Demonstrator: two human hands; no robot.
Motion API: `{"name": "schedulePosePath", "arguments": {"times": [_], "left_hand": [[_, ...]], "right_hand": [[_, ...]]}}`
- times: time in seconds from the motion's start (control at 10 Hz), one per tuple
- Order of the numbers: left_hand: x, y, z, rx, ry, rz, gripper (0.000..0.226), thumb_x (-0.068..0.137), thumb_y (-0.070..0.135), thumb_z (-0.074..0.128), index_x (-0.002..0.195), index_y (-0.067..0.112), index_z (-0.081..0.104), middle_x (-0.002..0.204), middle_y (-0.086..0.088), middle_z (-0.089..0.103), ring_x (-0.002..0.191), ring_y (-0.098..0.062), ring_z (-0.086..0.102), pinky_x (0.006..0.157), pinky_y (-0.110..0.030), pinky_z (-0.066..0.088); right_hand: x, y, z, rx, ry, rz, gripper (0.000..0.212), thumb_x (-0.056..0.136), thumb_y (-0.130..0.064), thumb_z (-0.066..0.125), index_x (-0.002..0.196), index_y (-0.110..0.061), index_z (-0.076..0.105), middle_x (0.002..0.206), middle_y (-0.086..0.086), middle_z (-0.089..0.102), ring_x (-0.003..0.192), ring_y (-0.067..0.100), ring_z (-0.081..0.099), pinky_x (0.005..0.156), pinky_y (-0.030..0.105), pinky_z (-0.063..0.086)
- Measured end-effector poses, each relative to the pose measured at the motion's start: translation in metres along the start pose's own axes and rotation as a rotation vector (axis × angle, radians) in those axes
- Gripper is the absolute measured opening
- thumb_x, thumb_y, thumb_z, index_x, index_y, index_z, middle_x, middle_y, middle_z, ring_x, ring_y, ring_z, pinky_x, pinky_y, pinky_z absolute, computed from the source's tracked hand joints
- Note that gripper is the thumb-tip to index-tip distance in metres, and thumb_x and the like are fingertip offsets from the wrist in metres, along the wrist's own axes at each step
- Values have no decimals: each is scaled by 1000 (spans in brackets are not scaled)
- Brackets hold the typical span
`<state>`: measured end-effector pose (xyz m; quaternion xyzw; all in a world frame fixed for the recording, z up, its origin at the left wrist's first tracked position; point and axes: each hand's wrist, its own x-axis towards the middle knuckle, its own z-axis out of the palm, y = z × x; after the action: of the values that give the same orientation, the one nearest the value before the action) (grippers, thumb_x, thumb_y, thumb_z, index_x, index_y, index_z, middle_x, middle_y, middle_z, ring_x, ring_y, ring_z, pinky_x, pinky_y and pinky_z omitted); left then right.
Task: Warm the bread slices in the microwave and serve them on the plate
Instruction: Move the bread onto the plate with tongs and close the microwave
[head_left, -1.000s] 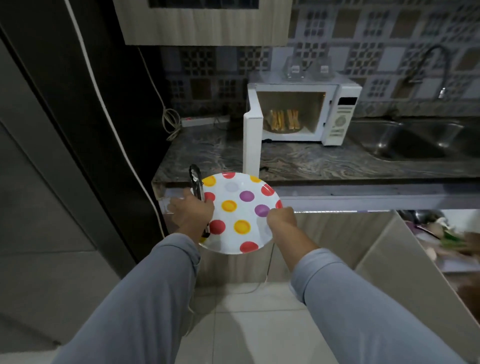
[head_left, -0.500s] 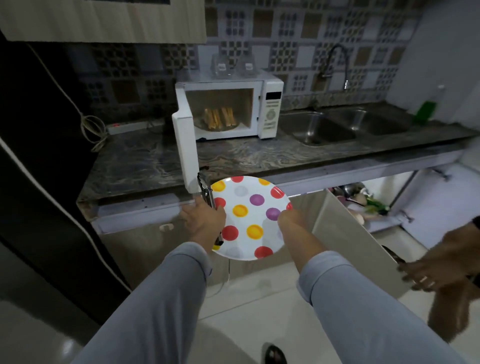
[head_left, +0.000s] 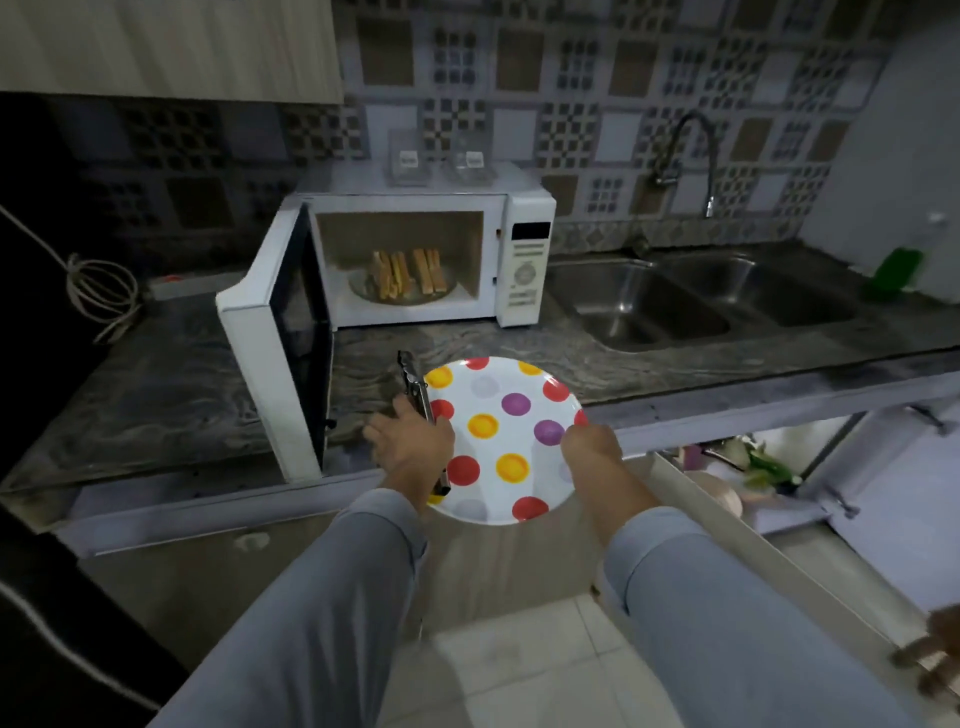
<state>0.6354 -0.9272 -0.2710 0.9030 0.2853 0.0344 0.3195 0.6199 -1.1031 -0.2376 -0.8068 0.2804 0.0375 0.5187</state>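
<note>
A white plate with red, yellow and purple dots is held level over the counter's front edge. My left hand grips its left rim together with metal tongs that lie along the rim. My right hand holds the right rim. Behind stands a white microwave with its door swung open to the left. Several toasted bread slices stand upright on the glass turntable inside.
A dark marble counter carries the microwave. A double steel sink with a curved tap lies to the right, a green bottle beyond it. An open cabinet door juts out at lower right. Another person's hand shows at the right edge.
The plate and both hands have moved forward, up to the counter's front edge. The view has come closer to the microwave. The grip on plate and tongs is unchanged.
</note>
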Motion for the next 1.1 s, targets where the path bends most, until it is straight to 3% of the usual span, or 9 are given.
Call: {"name": "schedulePosePath", "arguments": {"times": [0.2,0.3,0.4,0.6,0.7,0.8,0.9,1.0,1.1], "left_hand": [[51,18,18,-131,11,-87,50,91,34,49,134,14,33,129,-17,54,118,-38,51,98,-45,42],[79,20,29,-334,1,-134,57,89,25,51,142,16,31,135,-13,51,123,-36,50,104,-45,39],[127,15,47,-347,68,-120,66,83,29,54,144,21,28,140,-13,47,128,-35,46,110,-47,34],[189,7,75,-72,114,-174,81,92,41,49,151,7,6,155,-24,11,143,-43,12,117,-55,11],[204,5,84,-50,85,-223,74,94,35,52,150,7,13,153,-22,22,139,-43,24,115,-52,21],[212,5,85,-131,76,-241,54,97,31,47,145,13,28,144,-16,39,131,-39,39,110,-47,34],[238,0,94,-200,44,-276,52,97,35,36,145,15,28,147,-15,36,133,-37,36,112,-49,29],[291,-32,131,-122,34,-401,66,81,45,38,137,10,38,140,-19,44,125,-39,46,103,-52,40],[280,-11,112,-17,49,-416,57,88,48,38,127,8,49,135,-15,43,125,-34,43,106,-48,37]], "right_hand": [[75,-36,29,-127,-95,2,38,97,-15,40,132,-2,49,136,15,52,124,28,50,93,30,42],[95,-49,43,-205,-124,1,37,96,-12,44,130,-1,52,135,15,53,124,29,51,94,31,44],[123,-66,70,-290,-84,-8,37,96,-15,45,130,0,53,139,16,50,127,30,49,100,33,41],[158,-78,101,-412,-127,-8,35,96,-18,43,123,-2,58,130,16,57,118,31,56,93,33,46],[183,-85,113,-408,-148,-8,31,95,-16,47,117,1,61,124,18,60,112,30,59,75,28,41],[198,-88,122,-436,-146,-49,31,95,-16,48,117,2,61,124,18,60,113,32,58,82,30,45],[217,-95,133,-600,-191,-108,33,96,-15,47,121,2,58,128,18,57,117,32,56,89,33,46],[232,-102,141,-750,-229,-236,33,92,-17,49,120,-2,58,129,17,57,118,31,56,93,33,46],[241,-113,146,-890,-222,-369,32,92,-21,48,118,-9,62,125,13,60,115,29,58,92,35,49]]}}
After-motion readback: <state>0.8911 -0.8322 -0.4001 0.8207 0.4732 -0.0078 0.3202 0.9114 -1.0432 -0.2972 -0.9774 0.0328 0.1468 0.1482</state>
